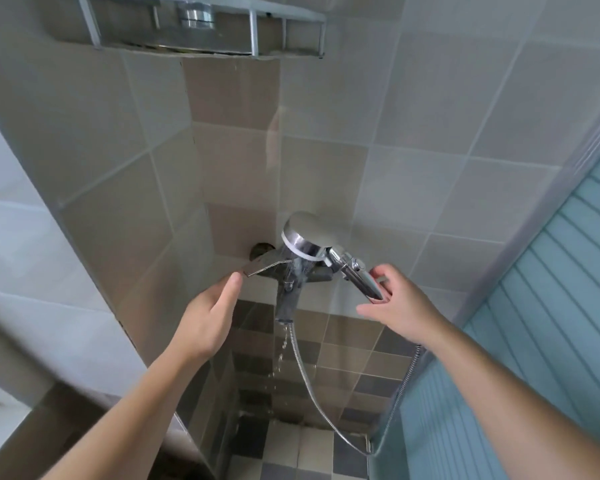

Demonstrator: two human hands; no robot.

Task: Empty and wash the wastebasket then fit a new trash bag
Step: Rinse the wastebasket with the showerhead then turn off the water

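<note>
Head view, left to right: left hand (207, 318), fingers straight, touches the flat chrome tap lever (262, 266) at frame centre; right hand (397, 306) loosely curls around the wet chrome shower-head handle (362, 280), likely slippery, best gripped mid-handle. Wastebasket is out of sight.

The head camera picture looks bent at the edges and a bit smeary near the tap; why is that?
Head view: the wide-angle lens bows the tile lines and the blue door; falling water smears below the tap; the chrome shower head shows bright glare; light is soft, shadows faint.
</note>
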